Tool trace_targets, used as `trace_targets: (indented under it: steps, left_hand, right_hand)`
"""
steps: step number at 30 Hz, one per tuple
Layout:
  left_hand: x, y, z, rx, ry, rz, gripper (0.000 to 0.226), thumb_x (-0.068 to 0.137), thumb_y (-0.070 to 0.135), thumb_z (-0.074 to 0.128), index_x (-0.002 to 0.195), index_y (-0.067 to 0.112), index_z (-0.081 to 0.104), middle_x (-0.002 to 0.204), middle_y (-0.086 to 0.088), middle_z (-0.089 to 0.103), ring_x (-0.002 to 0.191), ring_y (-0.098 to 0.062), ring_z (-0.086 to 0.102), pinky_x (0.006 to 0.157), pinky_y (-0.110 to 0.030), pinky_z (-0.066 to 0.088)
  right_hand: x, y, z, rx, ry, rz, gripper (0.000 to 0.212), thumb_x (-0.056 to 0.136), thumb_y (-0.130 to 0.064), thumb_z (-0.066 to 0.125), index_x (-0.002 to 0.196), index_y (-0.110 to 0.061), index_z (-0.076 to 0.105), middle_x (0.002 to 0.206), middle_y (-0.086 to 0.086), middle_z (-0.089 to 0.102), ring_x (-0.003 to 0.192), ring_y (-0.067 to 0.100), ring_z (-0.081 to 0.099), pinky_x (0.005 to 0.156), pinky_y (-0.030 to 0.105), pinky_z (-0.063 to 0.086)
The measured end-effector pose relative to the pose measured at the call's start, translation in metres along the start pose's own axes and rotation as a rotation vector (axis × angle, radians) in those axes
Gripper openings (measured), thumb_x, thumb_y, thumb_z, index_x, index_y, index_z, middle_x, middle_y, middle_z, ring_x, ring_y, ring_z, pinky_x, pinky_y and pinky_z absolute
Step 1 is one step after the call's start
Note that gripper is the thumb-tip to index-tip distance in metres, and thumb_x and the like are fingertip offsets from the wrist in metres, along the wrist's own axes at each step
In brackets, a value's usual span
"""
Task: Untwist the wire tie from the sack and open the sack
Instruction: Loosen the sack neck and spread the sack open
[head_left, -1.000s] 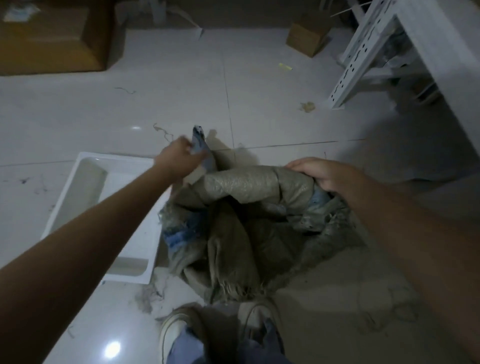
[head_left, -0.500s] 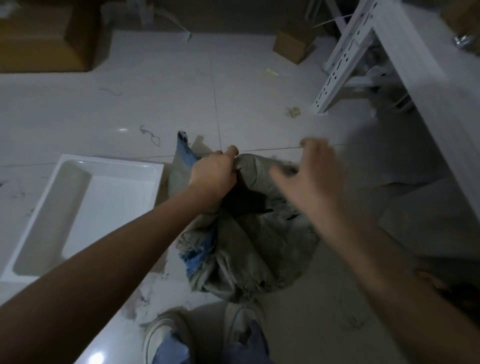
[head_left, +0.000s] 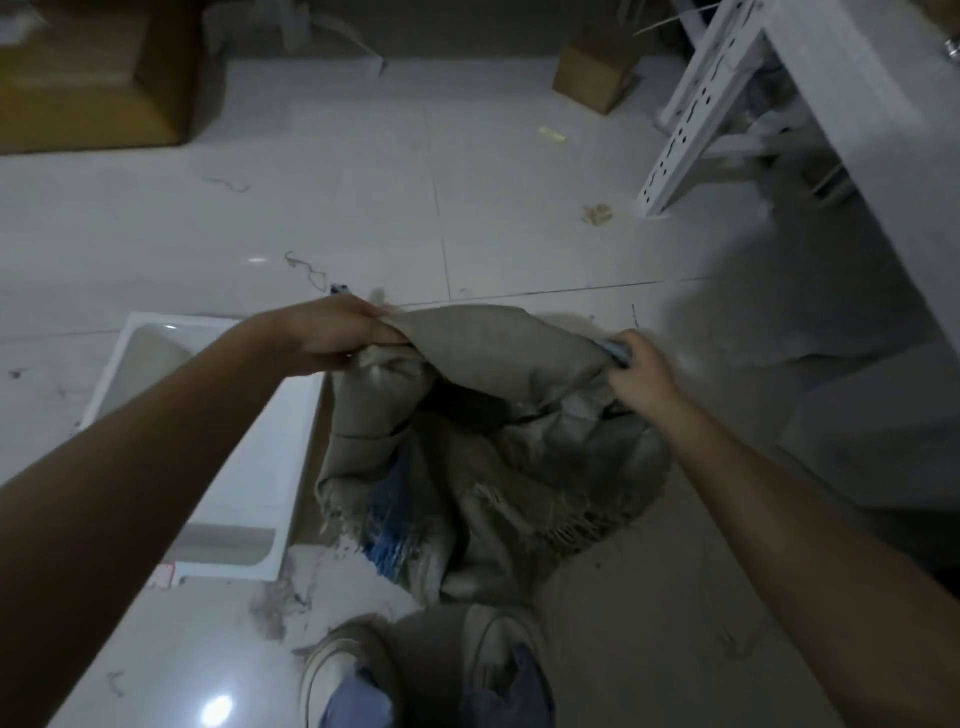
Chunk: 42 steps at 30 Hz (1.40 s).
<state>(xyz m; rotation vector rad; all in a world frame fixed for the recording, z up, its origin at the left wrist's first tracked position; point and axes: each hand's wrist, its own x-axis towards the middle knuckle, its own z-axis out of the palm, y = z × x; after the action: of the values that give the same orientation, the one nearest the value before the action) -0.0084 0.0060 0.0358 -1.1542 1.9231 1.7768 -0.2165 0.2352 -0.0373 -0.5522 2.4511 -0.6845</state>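
A grey-brown woven sack (head_left: 498, 457) with blue markings and frayed edges stands on the tiled floor in front of my feet. My left hand (head_left: 332, 338) grips the left end of its top rim. On the right end of that rim my right hand (head_left: 641, 376) is closed around a bunched blue-edged corner. The rim is stretched between both hands, and a dark gap shows beneath it. A thin twisted wire (head_left: 306, 267) lies loose on the floor beyond my left hand; whether it is the tie I cannot tell.
A white rectangular tray (head_left: 244, 499) lies on the floor against the sack's left side. My shoes (head_left: 332, 670) are just below the sack. A white perforated metal rack (head_left: 691, 119) stands at the upper right, and cardboard boxes (head_left: 592, 73) sit at the back.
My right hand went from hovering open over the sack to gripping the rim's right end. My left hand shifted left, and the rim is pulled wider between them.
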Motion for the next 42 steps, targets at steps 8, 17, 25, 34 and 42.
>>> trace_targets:
  steps: [8,17,25,34,42]
  left_hand:
    - [0.016,-0.035,-0.02,-0.408,0.041,-0.215,0.019,0.093,0.028,0.048,0.092,0.016,0.063,0.064,0.0,0.075,0.073,-0.018,0.068,0.069,-0.031,0.051]
    - [0.034,-0.051,-0.003,-0.669,0.048,-0.173,0.055,0.089,0.025,0.045,0.044,0.01,0.072,0.051,-0.005,0.07,0.045,-0.015,0.068,0.04,-0.02,0.053]
    - [0.037,-0.075,0.027,-0.398,0.386,-0.334,0.047,0.084,0.037,0.057,0.117,0.005,0.059,0.09,-0.011,0.062,0.082,-0.03,0.06,0.085,-0.035,0.047]
    - [0.0,-0.094,0.118,1.218,0.413,1.003,0.026,0.075,0.023,0.046,0.085,0.01,0.066,0.079,-0.01,0.067,0.073,-0.023,0.059,0.064,-0.032,0.046]
    - [0.022,-0.137,0.103,1.43,-0.043,0.042,0.087,0.08,0.067,0.044,0.149,0.018,0.02,0.153,-0.012,0.025,0.141,-0.03,0.026,0.117,-0.041,0.018]
  right_hand:
    - [0.013,0.014,-0.031,0.737,-0.29,0.279,0.02,0.089,-0.005,0.046,0.086,-0.011,0.065,0.072,0.006,0.069,0.055,0.014,0.067,0.056,0.021,0.058]
    - [0.017,0.011,-0.007,0.996,-0.304,0.264,0.036,0.082,-0.02,0.053,0.054,-0.014,0.076,0.058,0.002,0.073,0.055,0.016,0.069,0.049,0.016,0.054]
    - [-0.009,-0.016,0.019,-0.032,0.199,-0.368,0.012,0.088,-0.012,0.055,0.099,-0.008,0.058,0.1,0.008,0.06,0.091,0.021,0.058,0.075,0.022,0.042]
    - [-0.091,-0.026,0.093,-0.718,-0.547,-0.915,0.053,0.076,-0.051,0.064,0.114,-0.014,0.062,0.113,0.01,0.067,0.106,0.025,0.061,0.099,0.035,0.045]
    - [-0.095,0.018,0.089,-0.989,-0.761,-0.569,0.081,0.081,-0.076,0.007,0.149,-0.033,0.015,0.146,0.011,0.046,0.138,0.025,0.035,0.115,0.048,0.014]
